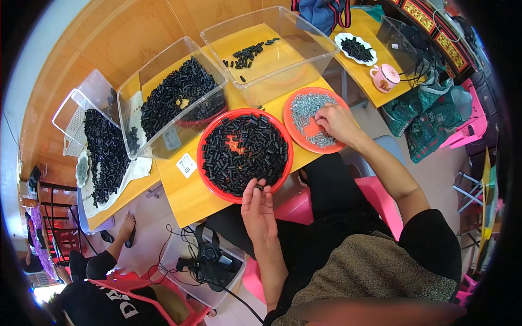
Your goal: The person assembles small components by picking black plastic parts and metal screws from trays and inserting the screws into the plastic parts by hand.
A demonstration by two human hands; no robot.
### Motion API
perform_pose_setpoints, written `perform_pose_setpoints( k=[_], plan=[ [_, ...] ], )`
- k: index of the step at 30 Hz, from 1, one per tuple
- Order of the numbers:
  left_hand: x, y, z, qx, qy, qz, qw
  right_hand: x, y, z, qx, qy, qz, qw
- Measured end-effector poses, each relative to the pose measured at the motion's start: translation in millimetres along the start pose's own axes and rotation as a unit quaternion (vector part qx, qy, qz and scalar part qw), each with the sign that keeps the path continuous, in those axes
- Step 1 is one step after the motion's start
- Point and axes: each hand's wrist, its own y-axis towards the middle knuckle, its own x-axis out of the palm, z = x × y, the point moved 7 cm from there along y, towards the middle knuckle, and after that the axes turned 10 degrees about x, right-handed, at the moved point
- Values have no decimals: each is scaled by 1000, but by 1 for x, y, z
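My left hand (258,212) is at the near edge of a red round basin (290,149) heaped with short black cylindrical pieces (261,138). Its fingers are curled together around one small black piece, only partly visible at the fingertips. My right hand (338,124) reaches over an orange-red plate (290,129) spread with small silver metal pins or screws (307,106). Thumb and fingers there are pinched together just above the pins; whatever they grip is too small to make out.
Two clear plastic bins (321,57) with black pieces stand behind the basin on the yellow table (182,204). More black pieces (103,157) lie on a cloth at left. A pink mug (386,77) and white dish (341,39) sit right. Another person (81,301) sits lower left.
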Motion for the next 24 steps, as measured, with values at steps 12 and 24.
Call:
perform_pose_setpoints(
  k=[12,24],
  plan=[
    [-2,1,-1,-15,-10,2,1000,-4,-5,-23,-56,56,-17,997],
    [1,-2,3,7,-48,-23,999,-5,-83,-171,-118,321,-274,899]
  ],
)
